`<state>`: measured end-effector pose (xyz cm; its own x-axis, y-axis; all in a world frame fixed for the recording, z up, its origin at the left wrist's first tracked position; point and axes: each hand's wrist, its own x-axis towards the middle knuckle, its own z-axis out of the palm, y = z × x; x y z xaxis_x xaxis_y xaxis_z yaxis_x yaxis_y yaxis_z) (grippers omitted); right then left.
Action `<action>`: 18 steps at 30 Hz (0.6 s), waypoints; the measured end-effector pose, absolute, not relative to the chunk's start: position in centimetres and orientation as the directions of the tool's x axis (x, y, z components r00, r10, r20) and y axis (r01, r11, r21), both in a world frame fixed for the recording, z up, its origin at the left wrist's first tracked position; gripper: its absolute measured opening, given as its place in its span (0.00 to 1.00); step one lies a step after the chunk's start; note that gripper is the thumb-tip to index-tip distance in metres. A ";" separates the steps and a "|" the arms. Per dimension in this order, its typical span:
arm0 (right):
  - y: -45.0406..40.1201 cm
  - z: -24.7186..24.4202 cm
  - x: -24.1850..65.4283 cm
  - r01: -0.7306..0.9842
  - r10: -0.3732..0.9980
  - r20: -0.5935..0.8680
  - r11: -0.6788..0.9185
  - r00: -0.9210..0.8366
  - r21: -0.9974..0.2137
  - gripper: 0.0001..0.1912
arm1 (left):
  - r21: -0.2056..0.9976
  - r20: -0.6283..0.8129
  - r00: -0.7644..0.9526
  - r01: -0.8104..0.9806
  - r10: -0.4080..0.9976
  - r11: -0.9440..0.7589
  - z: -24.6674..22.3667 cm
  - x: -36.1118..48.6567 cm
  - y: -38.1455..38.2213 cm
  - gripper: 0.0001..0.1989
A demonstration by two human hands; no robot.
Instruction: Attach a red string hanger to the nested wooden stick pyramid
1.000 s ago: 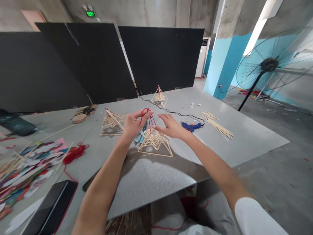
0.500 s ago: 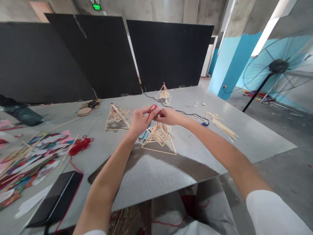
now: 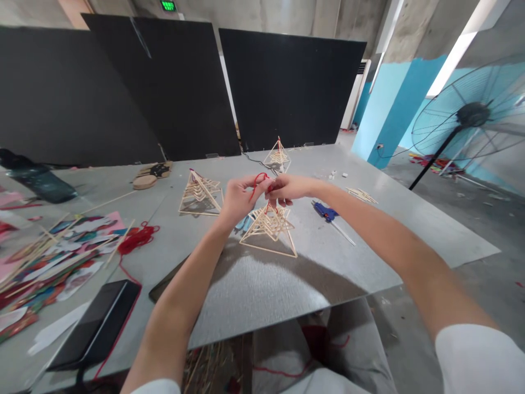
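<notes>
Just above a small pyramid frame of thin wooden sticks (image 3: 268, 227), both my hands meet at its tip. My left hand (image 3: 241, 200) is closed, pinching red yarn (image 3: 259, 176) that loops up over the fingertips. Closed on the same yarn is my right hand (image 3: 291, 189), its fingertips touching the left ones. Red strands run down from the fingers to the top of the stick pyramid, which rests on the table. The fingers hide the tip and any knot there. Light blue-handled pliers or scissors (image 3: 245, 223) lie partly hidden behind the pyramid.
Another stick pyramid (image 3: 200, 194) stands to the left, and a third (image 3: 279, 156) at the back. A blue glue gun (image 3: 326, 212) lies under my right forearm. Left are a red yarn pile (image 3: 137, 238), paper scraps, a black power bank-like box (image 3: 96, 323) and a dark bottle (image 3: 39, 180).
My right hand and forearm have shifted slightly, uncovering the glue gun and covering part of the stick bundle. The view has tilted a little. Both hands still grip the yarn.
</notes>
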<state>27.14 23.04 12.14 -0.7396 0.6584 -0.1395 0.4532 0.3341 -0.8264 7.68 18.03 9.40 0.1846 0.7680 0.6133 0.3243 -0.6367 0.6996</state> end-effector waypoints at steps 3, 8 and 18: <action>23.2 11.7 27.3 0.428 0.640 -0.066 0.431 -0.766 -0.794 0.05 | 0.701 0.618 0.177 0.317 0.766 -0.639 9.2 7.7 18.2 0.22; 23.1 12.0 27.4 0.515 0.670 0.072 0.629 -0.738 -0.582 0.12 | 0.716 0.614 0.172 0.289 0.770 -0.635 9.1 7.8 18.3 0.22; 22.5 12.9 27.5 0.556 0.638 0.177 0.751 -0.749 -0.356 0.16 | 0.686 0.655 0.177 0.269 0.735 -0.676 9.0 7.7 18.4 0.19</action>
